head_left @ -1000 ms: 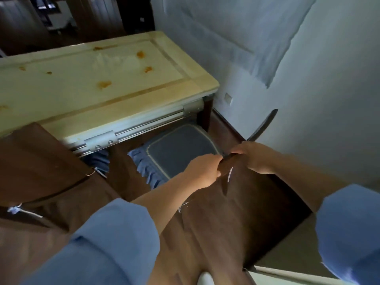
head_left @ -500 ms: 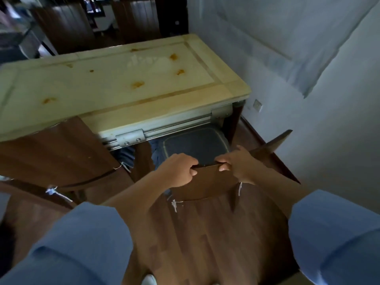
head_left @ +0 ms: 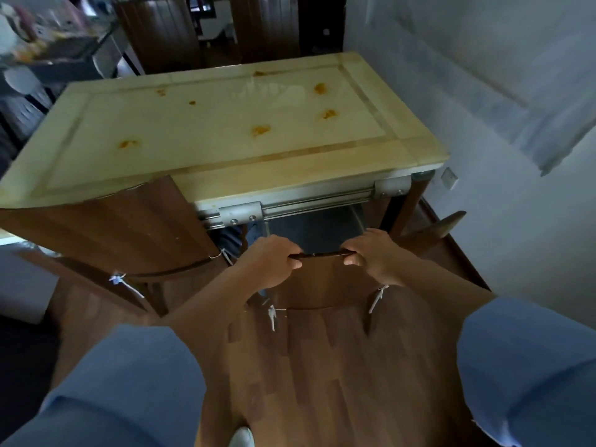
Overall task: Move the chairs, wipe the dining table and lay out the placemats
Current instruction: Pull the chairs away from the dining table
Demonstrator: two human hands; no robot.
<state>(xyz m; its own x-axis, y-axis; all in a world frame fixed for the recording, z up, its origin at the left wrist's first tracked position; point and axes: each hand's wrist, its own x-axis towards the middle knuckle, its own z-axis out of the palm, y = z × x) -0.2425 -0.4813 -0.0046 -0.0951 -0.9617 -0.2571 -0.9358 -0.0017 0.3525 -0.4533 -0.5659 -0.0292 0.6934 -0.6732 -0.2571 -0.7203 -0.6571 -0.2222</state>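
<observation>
Step in hand: chair removal. The left hand (head_left: 274, 264) and the right hand (head_left: 374, 253) both hold the top rail (head_left: 322, 254) of the chair (head_left: 322, 282) at the near right end of the worktop (head_left: 209, 124); the fingers (head_left: 292, 261) of each hand are curled over the rail and closed on it, with a short bare stretch of rail between the two hands. The chair's dark seat cushion (head_left: 316, 227) lies under the worktop edge; the chair is therefore judged not yet drawn clear. A second chair (head_left: 122, 227) stands just to the left; its back overlaps the near worktop edge in this view; whether it touches the edge cannot be told. Further chair backs (head_left: 161, 30) show beyond the far end.

Progress: early stage.
- Chair moving: under way, not complete; the second chair, at least, is judged yet to be shifted.
- Wiping: not done; several orange stains (head_left: 260, 130) lie on the worktop surface; no cloth is in view.
- Laying out: no placemats are in view; this step is wholly outstanding.
</observation>
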